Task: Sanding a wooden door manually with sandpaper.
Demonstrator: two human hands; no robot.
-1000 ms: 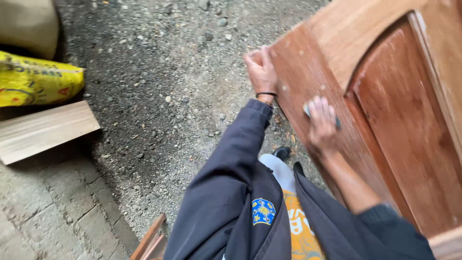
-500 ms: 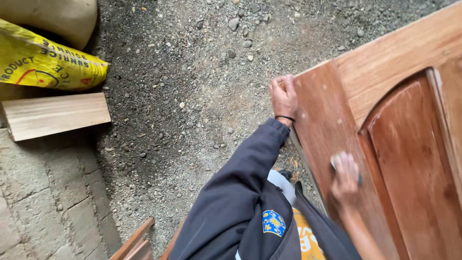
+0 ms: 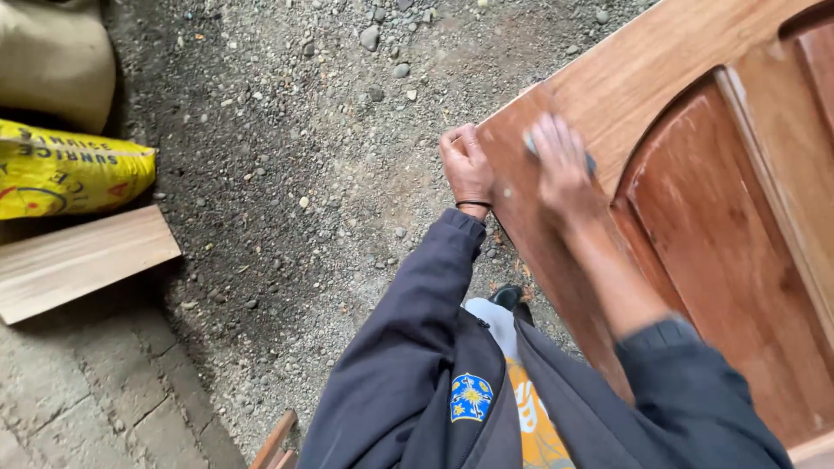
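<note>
Beside a yellow sack (image 3: 65, 178), right hand (image 3: 563, 165) seemingly presses a blurred pad on the door (image 3: 695, 200).

Ground: grey gravel (image 3: 287, 174) with small loose stones spreads out below me.
Yellow sack (image 3: 65, 178): it lies on its side at my far left, printed and creased.
Tan sack (image 3: 52, 52): it sits just above the yellow one, in the upper left corner.
Plank (image 3: 82, 260): pale bare wood, flat, just below the yellow sack.
Paving (image 3: 78, 399): cracked concrete slabs at lower left, beside the gravel.
</note>
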